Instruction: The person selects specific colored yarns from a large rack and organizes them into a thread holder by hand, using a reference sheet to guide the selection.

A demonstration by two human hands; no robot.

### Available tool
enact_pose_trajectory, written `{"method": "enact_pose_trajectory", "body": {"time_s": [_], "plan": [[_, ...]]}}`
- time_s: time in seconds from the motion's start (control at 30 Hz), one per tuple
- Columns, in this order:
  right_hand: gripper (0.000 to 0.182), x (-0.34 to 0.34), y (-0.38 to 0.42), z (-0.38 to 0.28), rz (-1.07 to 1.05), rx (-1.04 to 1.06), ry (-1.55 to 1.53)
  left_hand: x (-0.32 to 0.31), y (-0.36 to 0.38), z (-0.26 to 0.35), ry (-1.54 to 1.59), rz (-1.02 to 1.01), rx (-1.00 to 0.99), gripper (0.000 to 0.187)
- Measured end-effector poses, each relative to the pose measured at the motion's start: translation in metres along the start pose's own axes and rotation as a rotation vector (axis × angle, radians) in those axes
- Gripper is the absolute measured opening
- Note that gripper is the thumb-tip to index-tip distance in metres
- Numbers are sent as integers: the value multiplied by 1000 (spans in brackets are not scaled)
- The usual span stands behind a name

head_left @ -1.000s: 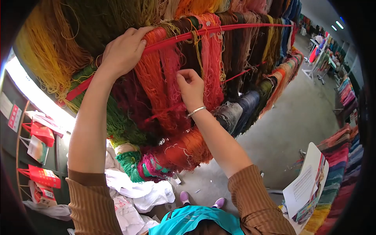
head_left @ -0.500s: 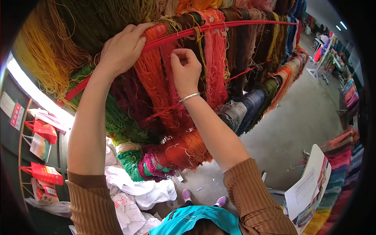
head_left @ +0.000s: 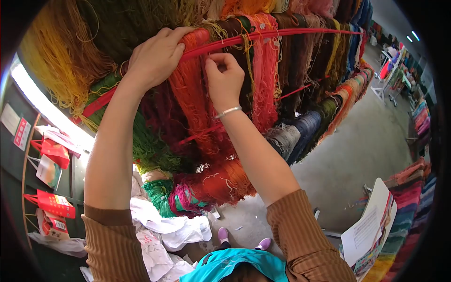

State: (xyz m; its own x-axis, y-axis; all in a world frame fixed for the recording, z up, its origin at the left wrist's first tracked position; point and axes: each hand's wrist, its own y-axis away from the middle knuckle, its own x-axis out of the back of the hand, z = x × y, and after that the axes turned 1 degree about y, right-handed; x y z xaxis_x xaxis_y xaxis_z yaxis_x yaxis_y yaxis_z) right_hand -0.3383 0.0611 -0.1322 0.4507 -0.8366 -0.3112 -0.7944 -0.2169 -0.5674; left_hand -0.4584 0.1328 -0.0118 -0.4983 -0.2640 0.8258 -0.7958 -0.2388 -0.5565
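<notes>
My left hand [head_left: 156, 55] rests on the top of an orange-red yarn skein [head_left: 192, 89], its fingers bent over the skein and the long red strap [head_left: 235, 41] that runs across the hanging yarns. Just right of it, my right hand [head_left: 224, 77] has thumb and forefinger pinched together in front of the dark red strands; what they hold, if anything, is too small to tell. A pinkish-red skein [head_left: 264, 80] hangs to the right of my right hand. Green yarn [head_left: 150, 141] hangs below my left forearm.
Yellow yarn [head_left: 47, 61] hangs at the upper left. Red bags [head_left: 55, 204] line the left wall. White sacks [head_left: 164, 225] lie on the floor [head_left: 329, 174] below. A sheet of paper [head_left: 364, 235] and more coloured skeins [head_left: 404, 221] stand at the lower right.
The view has shifted slightly, so the yarns appear a little further right. My hands keep nearly the same pose, and my right hand sits slightly closer to the strap.
</notes>
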Motion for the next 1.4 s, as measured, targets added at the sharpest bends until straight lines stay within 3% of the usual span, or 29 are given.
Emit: {"method": "enact_pose_trajectory", "body": {"time_s": [0.07, 0.3, 0.6, 0.83, 1.03, 1.1, 1.13, 1.2, 1.4], "plan": [[9, 11, 8, -1, -36, -44, -37, 1, 0, 0, -2, -2, 4, 40], [7, 43, 12, -9, -250, -542, -714, 2, 0, 2, -13, -26, 22, 40], [18, 46, 8, -14, -284, -564, -642, 2, 0, 2, -33, -31, 21, 40], [14, 45, 2, -19, -295, -544, -498, 1, -1, 1, -18, -24, 20, 39], [7, 44, 1, -16, -278, -382, -233, 1, -2, 2, -59, -70, 39, 46], [7, 48, 3, -13, -242, 2, -37, 1, -2, 3, -52, -73, 37, 49], [7, 52, 6, -17, -240, 2, -33, 1, -2, 2, -49, -73, 34, 49], [8, 61, 18, -26, -264, 250, 184, 2, -4, 2, -43, -84, 39, 49], [8, 84, 83, -61, -382, 340, 265, 4, -8, 2, 4, -130, 73, 50]]}}
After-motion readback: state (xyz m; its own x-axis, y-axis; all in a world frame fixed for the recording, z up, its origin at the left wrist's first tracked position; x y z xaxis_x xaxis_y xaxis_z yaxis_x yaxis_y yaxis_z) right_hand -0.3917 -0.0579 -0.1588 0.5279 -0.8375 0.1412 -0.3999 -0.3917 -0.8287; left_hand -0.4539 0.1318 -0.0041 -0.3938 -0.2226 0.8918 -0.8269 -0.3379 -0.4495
